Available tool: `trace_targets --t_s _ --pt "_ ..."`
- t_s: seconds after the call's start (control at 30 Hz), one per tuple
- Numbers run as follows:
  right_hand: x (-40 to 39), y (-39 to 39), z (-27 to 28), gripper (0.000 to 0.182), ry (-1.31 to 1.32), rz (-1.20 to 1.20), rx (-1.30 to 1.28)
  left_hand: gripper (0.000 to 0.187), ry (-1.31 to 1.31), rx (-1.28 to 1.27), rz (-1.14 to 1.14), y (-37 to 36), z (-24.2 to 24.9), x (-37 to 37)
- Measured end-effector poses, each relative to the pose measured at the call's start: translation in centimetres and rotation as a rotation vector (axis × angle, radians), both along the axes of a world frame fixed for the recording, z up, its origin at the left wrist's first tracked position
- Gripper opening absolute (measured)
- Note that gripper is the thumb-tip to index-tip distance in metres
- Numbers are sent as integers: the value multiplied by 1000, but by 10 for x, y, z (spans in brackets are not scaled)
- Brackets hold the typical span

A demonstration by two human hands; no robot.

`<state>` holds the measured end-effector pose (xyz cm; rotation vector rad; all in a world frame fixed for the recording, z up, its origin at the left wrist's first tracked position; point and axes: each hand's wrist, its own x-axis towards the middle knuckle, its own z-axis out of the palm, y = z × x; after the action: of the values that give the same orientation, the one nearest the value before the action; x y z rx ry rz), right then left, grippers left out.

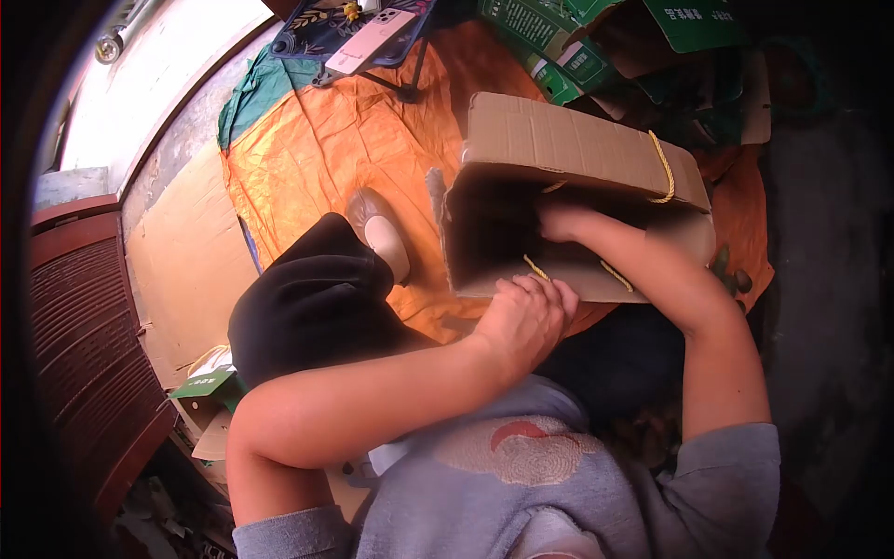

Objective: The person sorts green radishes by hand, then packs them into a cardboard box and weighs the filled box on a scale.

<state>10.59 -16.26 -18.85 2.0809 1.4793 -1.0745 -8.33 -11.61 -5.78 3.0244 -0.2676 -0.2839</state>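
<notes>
Two hands, one box: the cardboard box (568, 135) lay over the orange sheet (326, 140), its mouth turned toward the person and its inside deep in shadow; how squarely it rested could not be told.
Reach inside: judged from the pose, this step was best done slowly and by touch, since the shadow hid whatever lay past the mouth and sight gave little guidance.
Near rim: a firm, even hold here seemed the sound way to keep the box from sliding or tipping under the reaching arm; the rough-edged left flap (438, 219) was better left clear of the skin.
Yellow cords: the rope handle (663, 168) looped over the far panel and the short cord (615, 277) showed at the near one; both were possible snags, best kept off the forearm.
Right arm: the elbow was bent and the forearm slanted in from the right, with the right hand (566, 224) past the mouth; whether its fingers were spread or closed could not be told.
Left arm: the forearm crossed before the torso, and the left hand (526, 321) rested at the near rim, back uppermost, fingers bent and side by side; whether they pinched the cardboard could not be told.
</notes>
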Motion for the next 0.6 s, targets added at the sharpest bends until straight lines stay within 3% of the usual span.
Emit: trace_targets --t_s 0.2,0.27,0.4,0.5,0.6 --pt "-6 -14 -55 32 -95 -109 312 48 8 4 -8 1 0 1" --pt "0 -15 -53 32 -108 20 209 46 5 6 -11 1 1 1" --pt "0 -14 22 33 24 8 8 45 1 5 -36 5 0 2" --pt "6 -32 95 33 54 -71 129 55 97 -104 -44 10 9 6" --pt "10 -77 168 32 -8 -349 678 46 139 -114 -120 16 21 10"
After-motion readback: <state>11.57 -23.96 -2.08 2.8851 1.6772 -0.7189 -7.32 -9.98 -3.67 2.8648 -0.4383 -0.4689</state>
